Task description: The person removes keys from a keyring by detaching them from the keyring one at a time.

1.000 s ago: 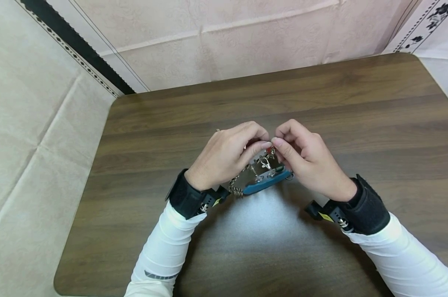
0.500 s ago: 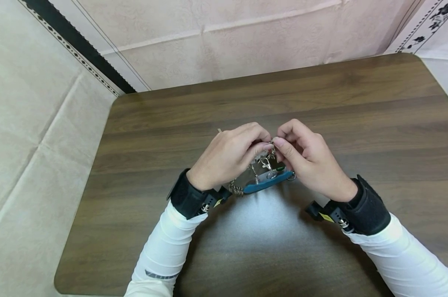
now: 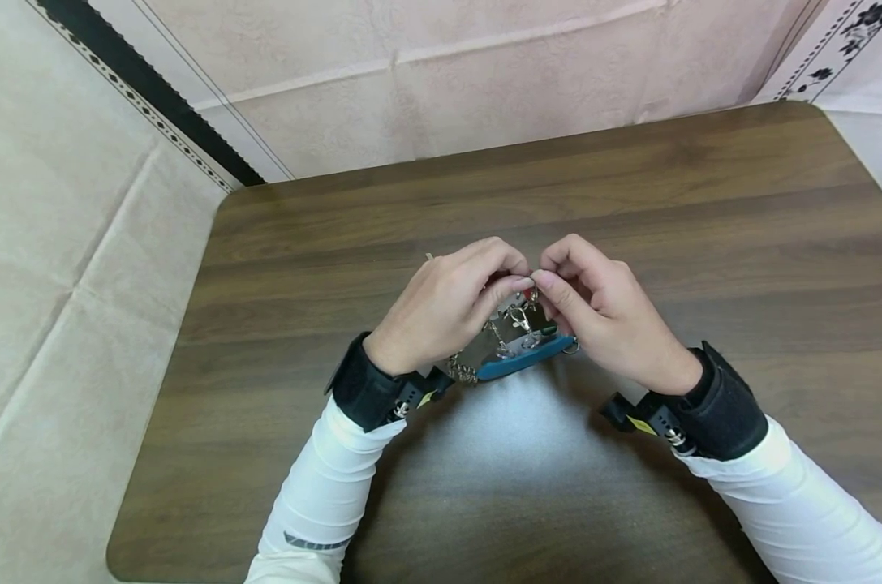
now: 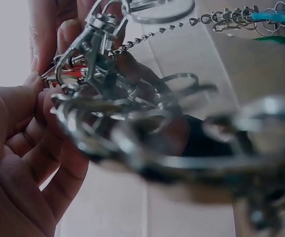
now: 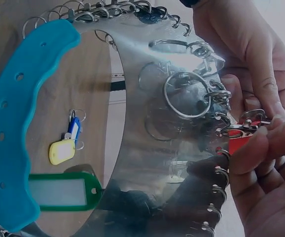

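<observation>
A curved shiny metal plate (image 5: 142, 98) with a blue handle (image 5: 9, 118) has metal rings strung along its edge. Between my hands, in the head view, it hangs tilted with its handle toward me. My left hand (image 3: 451, 300) pinches small metal hardware at the far edge with thumb and forefinger. Fingertip to fingertip with it, my right hand (image 3: 601, 316) pinches at a red key tag (image 5: 238, 140) on a small metal clasp (image 5: 241, 129). Fingers cover part of the tag. Lobster clasps and key rings (image 4: 100, 44) loom close in the left wrist view.
Through the handle opening appear a green key tag (image 5: 58, 191), a yellow key tag (image 5: 62, 151) and a blue key tag (image 5: 74, 129). The work is held over a brown wooden table (image 3: 302, 454). Pale cloth (image 3: 448, 81) hangs behind it.
Both hands stay almost in place, their fingertips shifting slightly. The red tag under the fingers was hidden half a second ago and shows again now.
</observation>
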Demonstrator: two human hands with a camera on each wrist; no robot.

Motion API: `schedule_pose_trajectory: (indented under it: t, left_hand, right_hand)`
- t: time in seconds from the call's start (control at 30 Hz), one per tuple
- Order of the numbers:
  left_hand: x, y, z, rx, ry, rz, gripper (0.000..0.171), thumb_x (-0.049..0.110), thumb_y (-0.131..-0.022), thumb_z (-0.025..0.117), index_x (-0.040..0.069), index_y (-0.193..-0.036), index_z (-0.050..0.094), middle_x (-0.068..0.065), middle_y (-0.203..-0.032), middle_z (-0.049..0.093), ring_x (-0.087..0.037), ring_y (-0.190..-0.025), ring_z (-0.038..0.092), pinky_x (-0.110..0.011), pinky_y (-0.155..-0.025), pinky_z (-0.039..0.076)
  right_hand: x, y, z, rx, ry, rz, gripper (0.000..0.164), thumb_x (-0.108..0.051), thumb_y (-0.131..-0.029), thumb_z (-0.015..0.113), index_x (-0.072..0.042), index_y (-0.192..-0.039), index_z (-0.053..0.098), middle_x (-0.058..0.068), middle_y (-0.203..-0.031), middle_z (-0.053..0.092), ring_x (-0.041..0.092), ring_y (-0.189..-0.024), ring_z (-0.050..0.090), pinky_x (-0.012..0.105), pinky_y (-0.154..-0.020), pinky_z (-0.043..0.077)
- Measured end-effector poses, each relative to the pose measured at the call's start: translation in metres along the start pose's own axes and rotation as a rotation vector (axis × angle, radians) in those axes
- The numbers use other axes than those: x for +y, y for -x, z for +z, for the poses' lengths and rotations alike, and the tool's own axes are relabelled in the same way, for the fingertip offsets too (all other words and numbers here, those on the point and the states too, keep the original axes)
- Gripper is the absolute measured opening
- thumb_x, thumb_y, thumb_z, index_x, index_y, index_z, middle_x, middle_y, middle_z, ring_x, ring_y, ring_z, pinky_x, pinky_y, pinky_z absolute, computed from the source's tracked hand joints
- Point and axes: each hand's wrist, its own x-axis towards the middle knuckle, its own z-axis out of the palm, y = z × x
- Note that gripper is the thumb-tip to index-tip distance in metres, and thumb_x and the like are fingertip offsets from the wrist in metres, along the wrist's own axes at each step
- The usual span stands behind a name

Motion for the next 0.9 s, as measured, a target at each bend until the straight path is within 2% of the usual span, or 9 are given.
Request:
schedule_pose_trajectory:
  t: [0.33,0.43,0.63,0.77,0.9]
  left_hand:
    - [-0.001,0.0006,-0.0001,0.025,-0.044,0.023,0.01,0.017,-0.101,0.063,0.008,-0.098,0.066,0.002,-0.091,0.066,-0.005,-0.074,0.055,-0.019,-0.065,0.046]
    - [0.0,0.0003,-0.0015,0.009,-0.004,0.015,0.009,0.015,-0.101,0.063,0.007,-0.098,0.065,0.0,-0.09,0.065,-0.007,-0.075,0.054,-0.019,-0.066,0.046]
    - [0.0025,0.0012,-0.0046,-0.062,0.14,-0.041,0.006,0.009,-0.1,0.063,0.003,-0.098,0.061,-0.004,-0.086,0.059,-0.007,-0.071,0.055,-0.018,-0.066,0.049]
    - [0.0025,0.002,-0.0048,-0.091,0.176,-0.061,0.006,0.008,-0.101,0.061,0.003,-0.099,0.06,-0.005,-0.086,0.059,-0.008,-0.071,0.056,-0.018,-0.066,0.051]
    - [0.0024,0.0011,-0.005,-0.08,0.192,-0.068,0.006,0.008,-0.102,0.059,0.003,-0.098,0.06,-0.005,-0.086,0.059,-0.008,-0.071,0.056,-0.019,-0.065,0.05]
  right_hand:
    - [0.0008,0.0004,0.0005,-0.002,0.013,-0.023,0.007,0.001,-0.104,0.049,0.001,-0.098,0.052,0.002,-0.071,0.055,0.016,-0.053,0.05,0.022,-0.05,0.044]
    - [0.0003,-0.0001,-0.0003,-0.014,0.023,-0.04,0.008,0.001,-0.104,0.049,0.0,-0.097,0.051,0.002,-0.071,0.055,0.016,-0.052,0.051,0.022,-0.05,0.044]
    - [-0.0009,0.0,-0.0015,-0.054,0.037,-0.082,0.01,0.002,-0.103,0.051,-0.002,-0.095,0.05,0.002,-0.071,0.056,0.011,-0.053,0.051,0.021,-0.05,0.045]
    - [-0.0012,0.0007,-0.0007,-0.066,0.021,-0.087,0.011,0.002,-0.103,0.051,-0.002,-0.093,0.05,0.0,-0.072,0.056,0.009,-0.054,0.051,0.021,-0.05,0.045]
    - [-0.0012,0.0005,0.0004,-0.055,0.007,-0.081,0.011,0.003,-0.103,0.049,-0.002,-0.093,0.05,-0.001,-0.074,0.057,0.01,-0.055,0.052,0.023,-0.051,0.045]
